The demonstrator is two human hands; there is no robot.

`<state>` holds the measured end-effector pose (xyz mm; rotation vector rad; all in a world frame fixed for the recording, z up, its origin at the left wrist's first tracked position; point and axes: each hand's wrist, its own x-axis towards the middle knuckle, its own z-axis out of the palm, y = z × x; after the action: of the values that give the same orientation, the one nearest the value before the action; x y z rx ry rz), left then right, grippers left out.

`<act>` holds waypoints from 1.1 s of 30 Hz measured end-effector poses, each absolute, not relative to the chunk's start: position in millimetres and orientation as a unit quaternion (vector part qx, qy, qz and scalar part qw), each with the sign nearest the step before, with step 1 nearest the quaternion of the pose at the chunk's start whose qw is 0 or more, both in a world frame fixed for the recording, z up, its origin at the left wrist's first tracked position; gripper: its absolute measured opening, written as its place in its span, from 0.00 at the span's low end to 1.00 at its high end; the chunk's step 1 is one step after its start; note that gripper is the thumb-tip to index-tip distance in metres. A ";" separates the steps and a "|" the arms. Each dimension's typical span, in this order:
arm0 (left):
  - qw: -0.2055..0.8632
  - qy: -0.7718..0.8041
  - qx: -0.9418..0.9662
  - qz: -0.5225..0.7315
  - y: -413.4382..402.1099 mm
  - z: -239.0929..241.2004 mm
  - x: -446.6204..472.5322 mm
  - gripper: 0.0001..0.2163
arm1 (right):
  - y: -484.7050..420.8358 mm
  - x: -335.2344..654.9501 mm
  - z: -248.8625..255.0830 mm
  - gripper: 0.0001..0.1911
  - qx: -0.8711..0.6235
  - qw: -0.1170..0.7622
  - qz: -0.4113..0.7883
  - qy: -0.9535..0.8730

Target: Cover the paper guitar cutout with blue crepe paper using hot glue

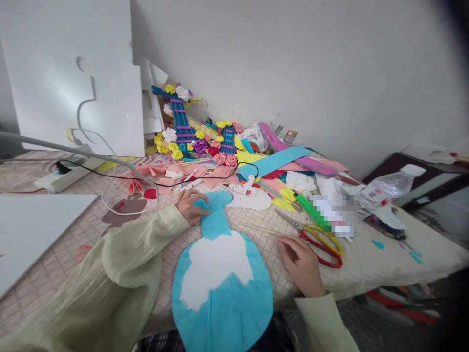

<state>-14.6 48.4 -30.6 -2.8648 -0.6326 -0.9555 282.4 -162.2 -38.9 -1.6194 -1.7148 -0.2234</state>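
In the head view, a guitar-shaped white board (216, 264) partly covered with blue paper (242, 313) lies in front of me, its round body toward me. My left hand (191, 206) rests on the blue-covered neck near its top, fingers apart and touching the paper. My right hand (300, 264) lies on the table to the right of the body, half curled, with a gap between thumb and fingers. Nothing shows in it. A thin wooden stick (260, 228) lies just beyond its fingertips. Scissors (318, 242) with red and yellow handles lie beside its knuckles.
A white glue gun (244, 189) lies past the neck, its black cable running left. Paper strips (274, 164), a green-handled item (311, 210) and a plastic bottle (390, 186) are further off. Flower-decorated guitars (181, 120) stand by the wall. A white board (40, 230) lies left.
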 end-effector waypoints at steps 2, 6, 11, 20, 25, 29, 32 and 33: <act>0.024 -0.217 -0.929 -0.300 47.8 -29.9 -14.7 0.10 | -162.3 282.7 -39.4 0.06 -0.635 0.378 -0.088 -0.668; 0.032 -0.230 -0.929 -0.288 46.9 -30.7 -15.3 0.15 | -162.5 282.8 -40.2 0.06 -0.633 0.379 -0.089 -0.669; 0.039 -0.249 -0.936 -0.248 45.4 -29.8 -16.0 0.14 | -162.2 281.3 -40.1 0.06 -0.638 0.393 -0.093 -0.656; 0.035 -0.223 -0.934 -0.275 49.4 -31.1 -16.3 0.12 | -161.4 280.3 -39.6 0.07 -0.638 0.400 -0.067 -0.655; 0.046 -0.200 -0.934 -0.291 53.0 -34.5 -17.7 0.14 | -161.0 280.3 -39.3 0.08 -0.637 0.400 -0.067 -0.655; 0.041 -0.207 -0.937 -0.278 51.7 -32.6 -18.6 0.12 | -162.1 276.0 -39.5 0.08 -0.636 0.402 -0.064 -0.656; 0.038 -0.227 -0.935 -0.270 50.4 -32.9 -17.9 0.12 | -164.7 280.9 -33.2 0.08 -0.646 0.411 -0.063 -0.640; 0.037 -0.230 -0.934 -0.271 50.5 -33.8 -17.7 0.13 | -165.1 287.1 -28.3 0.08 -0.656 0.412 -0.063 -0.630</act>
<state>-17.7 50.5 -33.8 -2.8668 -0.7049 -0.8316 287.1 -165.1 -28.3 -1.6493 -1.5838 -0.1592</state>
